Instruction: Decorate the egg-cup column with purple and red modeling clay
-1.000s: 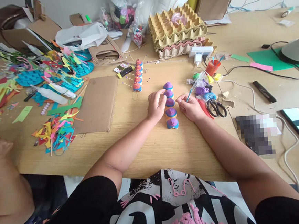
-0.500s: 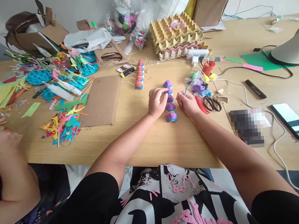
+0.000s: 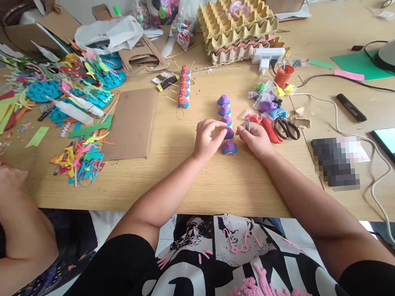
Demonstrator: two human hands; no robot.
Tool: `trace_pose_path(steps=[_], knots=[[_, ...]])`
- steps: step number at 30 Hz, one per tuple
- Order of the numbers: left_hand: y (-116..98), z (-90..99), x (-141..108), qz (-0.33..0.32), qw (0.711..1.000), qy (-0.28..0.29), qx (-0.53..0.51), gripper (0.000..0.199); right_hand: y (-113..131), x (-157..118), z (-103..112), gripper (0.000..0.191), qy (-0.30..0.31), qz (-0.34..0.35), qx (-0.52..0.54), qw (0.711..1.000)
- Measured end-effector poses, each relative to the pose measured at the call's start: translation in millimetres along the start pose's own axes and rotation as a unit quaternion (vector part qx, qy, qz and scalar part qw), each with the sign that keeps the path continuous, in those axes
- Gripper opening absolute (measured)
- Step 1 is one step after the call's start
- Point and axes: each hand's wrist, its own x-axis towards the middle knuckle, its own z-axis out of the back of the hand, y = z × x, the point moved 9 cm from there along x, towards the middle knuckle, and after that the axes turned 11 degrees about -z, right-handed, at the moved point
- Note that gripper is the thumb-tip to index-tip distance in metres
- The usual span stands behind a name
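Note:
A strip of egg-carton bumps (image 3: 229,147), covered in purple and blue clay, lies upright between my hands. My left hand (image 3: 208,139) is at its left side, thumb and fingertips curled onto one of the lower bumps. At the right of the strip, my right hand (image 3: 256,139) is closed around a thin blue stick (image 3: 248,125); its fingertips point toward the strip. Further back stands a similar red and blue strip (image 3: 184,92) with pins and small dots on it.
Right of my right hand lie black scissors (image 3: 286,128), bagged clay (image 3: 267,103) and a red cup (image 3: 283,75). Cardboard (image 3: 132,125) and paper scraps (image 3: 82,159) are at left. Egg trays (image 3: 237,21) stand behind. Another person's hand (image 3: 4,177) is at far left.
The camera view has shifted, so the table's things sit differently in it. My left fingertips have moved down the strip to a lower bump. My right hand still holds the blue stick.

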Motion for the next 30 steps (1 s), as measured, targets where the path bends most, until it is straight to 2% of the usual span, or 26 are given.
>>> trace_pose_path(steps=[3,7,23,30], knots=[[-7,0.3,3,-0.02,1.0,0.018,0.009,0.015,4,-3,-2,0.061,-0.003,0.014,0.025,1.0],[-11,-2.1,5,-0.023,0.999,0.044,0.01,0.019,10,-5,-9,0.06,0.012,0.031,-0.002,0.999],[-5,-3.7,6,-0.01,0.999,0.039,0.018,0.02,15,-4,-17,0.061,0.04,0.031,-0.004,0.999],[-1,-1.7,4,0.009,0.999,0.031,0.007,0.027,7,-3,-4,0.058,0.02,-0.006,0.037,0.999]])
